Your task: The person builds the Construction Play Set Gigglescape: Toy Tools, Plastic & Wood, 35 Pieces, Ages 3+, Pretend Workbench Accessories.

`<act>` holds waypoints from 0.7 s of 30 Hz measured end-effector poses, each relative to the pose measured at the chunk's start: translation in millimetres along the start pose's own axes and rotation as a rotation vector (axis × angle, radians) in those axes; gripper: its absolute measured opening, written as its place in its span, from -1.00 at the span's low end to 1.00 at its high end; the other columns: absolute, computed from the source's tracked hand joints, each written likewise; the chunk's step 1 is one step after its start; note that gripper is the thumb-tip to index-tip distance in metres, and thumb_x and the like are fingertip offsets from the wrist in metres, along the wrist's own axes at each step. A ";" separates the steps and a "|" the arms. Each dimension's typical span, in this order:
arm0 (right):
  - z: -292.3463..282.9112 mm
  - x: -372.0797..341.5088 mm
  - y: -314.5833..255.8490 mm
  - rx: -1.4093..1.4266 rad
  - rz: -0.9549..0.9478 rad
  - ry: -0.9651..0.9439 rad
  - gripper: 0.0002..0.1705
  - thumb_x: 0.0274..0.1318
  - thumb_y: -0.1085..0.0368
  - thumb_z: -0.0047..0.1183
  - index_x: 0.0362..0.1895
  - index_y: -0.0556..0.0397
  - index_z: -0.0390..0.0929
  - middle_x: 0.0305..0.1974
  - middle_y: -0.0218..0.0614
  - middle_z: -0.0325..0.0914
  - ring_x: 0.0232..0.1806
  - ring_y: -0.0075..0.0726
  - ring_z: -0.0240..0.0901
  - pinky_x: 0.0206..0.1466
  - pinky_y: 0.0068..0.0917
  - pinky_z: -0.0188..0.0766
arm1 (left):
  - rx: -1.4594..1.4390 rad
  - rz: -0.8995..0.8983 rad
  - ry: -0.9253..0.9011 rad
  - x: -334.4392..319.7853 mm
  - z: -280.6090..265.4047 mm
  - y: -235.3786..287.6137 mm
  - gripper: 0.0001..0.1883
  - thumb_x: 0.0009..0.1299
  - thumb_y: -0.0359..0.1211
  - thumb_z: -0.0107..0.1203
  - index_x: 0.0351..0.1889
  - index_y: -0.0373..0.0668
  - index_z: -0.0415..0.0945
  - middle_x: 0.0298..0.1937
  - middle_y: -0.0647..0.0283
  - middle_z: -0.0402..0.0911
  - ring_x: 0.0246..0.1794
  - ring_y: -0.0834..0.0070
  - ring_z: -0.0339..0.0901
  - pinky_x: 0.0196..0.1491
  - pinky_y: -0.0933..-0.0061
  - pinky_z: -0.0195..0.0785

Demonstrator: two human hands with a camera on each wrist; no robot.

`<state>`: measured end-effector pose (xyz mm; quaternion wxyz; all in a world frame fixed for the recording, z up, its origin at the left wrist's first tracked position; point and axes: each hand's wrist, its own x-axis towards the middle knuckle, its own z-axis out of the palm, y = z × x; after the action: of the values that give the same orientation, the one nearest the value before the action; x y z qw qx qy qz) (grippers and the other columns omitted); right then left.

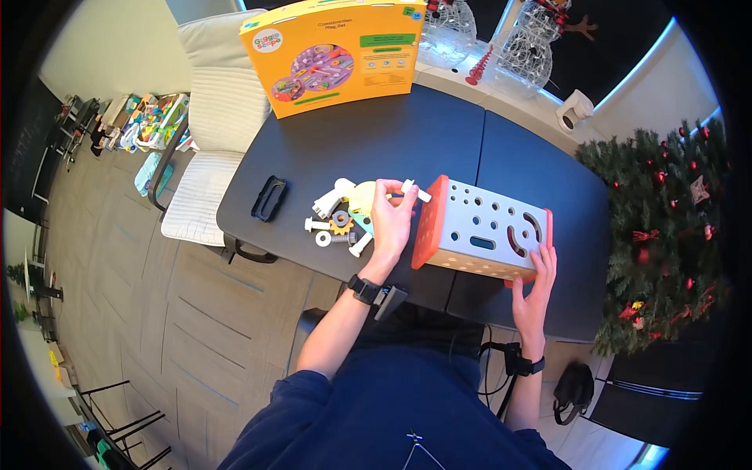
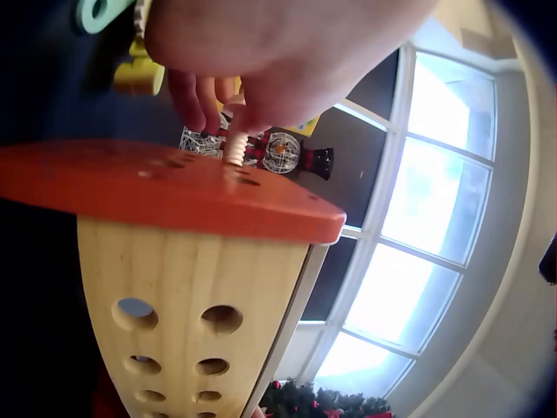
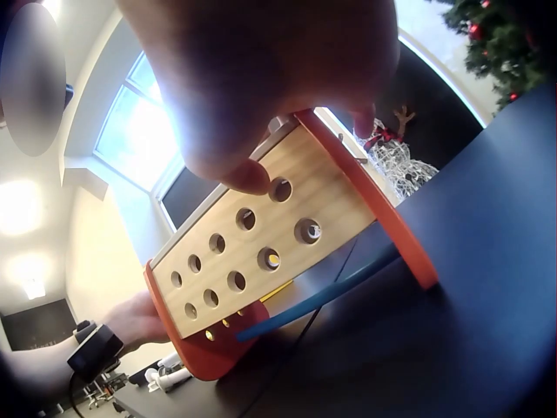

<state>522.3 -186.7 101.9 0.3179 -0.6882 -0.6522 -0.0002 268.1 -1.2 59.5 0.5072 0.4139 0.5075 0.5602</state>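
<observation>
The left hand (image 1: 393, 222) pinches a white screw (image 1: 424, 194) by its head, beside the red left end panel (image 1: 432, 223) of a toy box. In the left wrist view the ribbed shaft of the screw (image 2: 235, 148) meets the red panel (image 2: 174, 196) at one of its holes; how deep it sits cannot be told. The right hand (image 1: 536, 294) holds the box's right end near the front corner, thumb on the wooden side (image 3: 261, 226). The box's grey top (image 1: 489, 227) has round holes and curved slots.
Left of the box lie a yellow piece (image 1: 361, 197), an orange gear (image 1: 341, 225), a white washer (image 1: 323, 239) and several bolts. A black tray (image 1: 270, 199) sits further left. A yellow carton (image 1: 337, 59) stands at the back; a decorated tree (image 1: 654, 235) is beyond the right edge.
</observation>
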 end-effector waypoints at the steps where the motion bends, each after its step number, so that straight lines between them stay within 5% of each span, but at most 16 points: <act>1: -0.2 0.2 -0.1 0.005 0.003 -0.001 -0.24 0.19 0.58 0.12 0.50 0.01 0.36 0.63 -0.11 0.18 0.76 0.16 -0.11 0.74 0.05 -0.04 | -0.012 0.001 -0.005 -1.7 5.1 -3.2 -0.75 0.59 -0.33 0.28 0.01 -0.19 0.42 -0.15 0.26 0.67 -0.19 0.55 0.68 -0.18 0.45 0.60; 7: -1.2 0.7 0.1 0.021 0.012 -0.009 -0.22 0.20 0.57 0.12 0.52 0.00 0.33 0.64 -0.10 0.18 0.77 0.14 -0.13 0.74 0.04 -0.05 | 0.062 -0.112 -0.173 -18.4 6.7 13.7 -0.76 0.65 -0.26 0.21 0.05 -0.19 0.44 -0.01 0.15 0.64 -0.17 0.51 0.64 -0.14 0.40 0.53; 9: -3.3 0.0 -2.3 0.019 0.020 -0.020 -0.20 0.22 0.57 0.12 0.56 0.01 0.27 0.64 -0.10 0.18 0.77 0.11 -0.15 0.75 0.03 -0.06 | 0.119 0.020 -0.183 -20.0 8.9 -2.7 -0.76 0.69 -0.24 0.13 0.11 -0.19 0.46 0.02 0.14 0.63 -0.07 0.48 0.63 -0.05 0.36 0.52; 12: 14.1 -6.1 -6.1 0.411 0.251 0.205 -0.15 0.27 0.57 0.10 0.62 0.03 0.14 0.64 -0.07 0.18 0.75 0.09 -0.06 0.72 -0.04 -0.03 | 0.161 0.088 -0.183 -14.6 4.8 -11.0 -0.74 0.73 -0.22 0.01 0.19 -0.19 0.46 0.06 0.15 0.62 0.04 0.42 0.61 0.08 0.30 0.48; 14: 18.7 -24.4 29.0 0.433 0.404 0.007 -0.12 0.28 0.57 0.11 0.63 0.06 0.06 0.65 -0.07 0.16 0.71 0.07 0.02 0.69 -0.09 0.02 | 0.115 -0.002 -0.227 -7.6 0.0 -12.9 -0.71 0.75 -0.24 -0.05 0.27 -0.20 0.42 0.15 0.16 0.61 0.12 0.34 0.59 0.19 0.24 0.44; 15: 23.0 -32.8 44.1 0.441 0.481 -0.092 -0.10 0.29 0.57 0.11 0.64 0.08 0.02 0.65 -0.07 0.15 0.69 0.07 0.06 0.67 -0.12 0.05 | 0.101 0.089 -0.244 -4.5 0.4 -15.5 -0.65 0.77 -0.21 -0.11 0.35 -0.19 0.39 0.29 0.12 0.56 0.29 0.27 0.56 0.35 0.24 0.38; 16: 30.2 -36.8 45.2 0.458 0.442 -0.054 -0.22 0.30 0.51 0.15 0.56 0.15 0.18 0.52 0.00 0.36 0.54 0.10 0.32 0.56 -0.19 0.20 | 0.052 0.103 -0.290 -1.6 1.9 -13.6 -0.61 0.79 -0.17 -0.17 0.40 -0.19 0.37 0.37 0.09 0.51 0.40 0.24 0.49 0.44 0.24 0.31; 19: 33.0 -38.2 55.1 0.331 0.537 -0.268 -0.41 0.33 0.42 0.16 0.41 0.22 0.38 0.33 0.06 0.57 0.42 0.12 0.47 0.47 -0.19 0.32 | 0.052 0.131 -0.452 10.7 3.8 -3.2 -0.39 0.82 0.05 -0.43 0.55 -0.16 0.29 0.56 0.03 0.37 0.64 0.17 0.26 0.65 0.19 0.05; 21: 39.9 -36.9 55.5 0.340 0.498 -0.208 -0.61 0.40 0.35 0.16 0.23 0.25 0.54 0.13 0.12 0.70 0.29 0.19 0.59 0.35 -0.15 0.43 | 0.059 0.143 -0.547 21.6 4.3 -2.7 -0.29 0.80 0.16 -0.49 0.59 -0.16 0.27 0.57 0.03 0.36 0.66 0.16 0.22 0.67 0.17 -0.01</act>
<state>550.0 -199.4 30.5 0.3504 -0.7599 -0.4835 0.2569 269.6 20.8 56.3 0.5722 0.5990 0.3373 0.4472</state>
